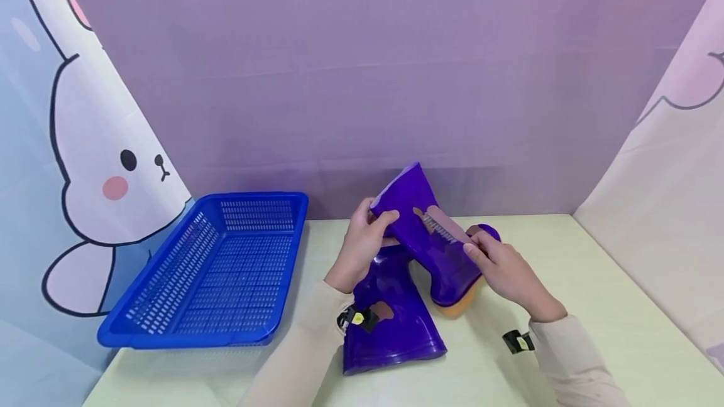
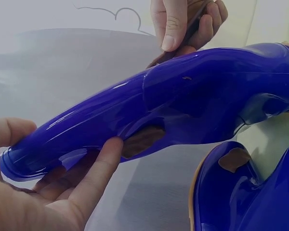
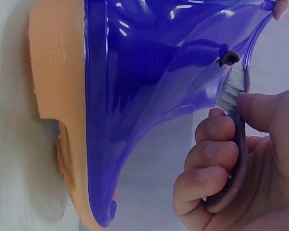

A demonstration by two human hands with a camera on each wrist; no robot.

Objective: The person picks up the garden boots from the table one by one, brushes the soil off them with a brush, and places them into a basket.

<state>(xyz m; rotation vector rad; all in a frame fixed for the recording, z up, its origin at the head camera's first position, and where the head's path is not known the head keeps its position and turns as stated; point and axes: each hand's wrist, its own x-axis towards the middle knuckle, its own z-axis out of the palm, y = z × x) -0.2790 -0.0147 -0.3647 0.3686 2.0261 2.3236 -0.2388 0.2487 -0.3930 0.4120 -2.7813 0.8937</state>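
Observation:
My left hand [image 1: 362, 237] grips the top of a glossy purple rain boot [image 1: 415, 215], thumb on the outside of its shaft. The boot tilts, its orange sole [image 3: 58, 62] low and to the right. In my right hand [image 1: 506, 272] is a scrub brush [image 1: 449, 223] with pale bristles, held by its handle. The bristles meet the shaft beside a brown spot [image 3: 229, 58]. Another brown patch [image 2: 143, 142] shows near my left fingertips. A second purple boot [image 1: 393, 341] lies on its side below, with a brown patch [image 2: 234, 160] of its own.
A blue perforated plastic basket [image 1: 288, 269] stands on the left of the pale table [image 1: 599, 306]. Behind the table hangs a mauve cloth [image 1: 362, 80]. A sheet with a cartoon rabbit [image 1: 107, 143] covers the left side.

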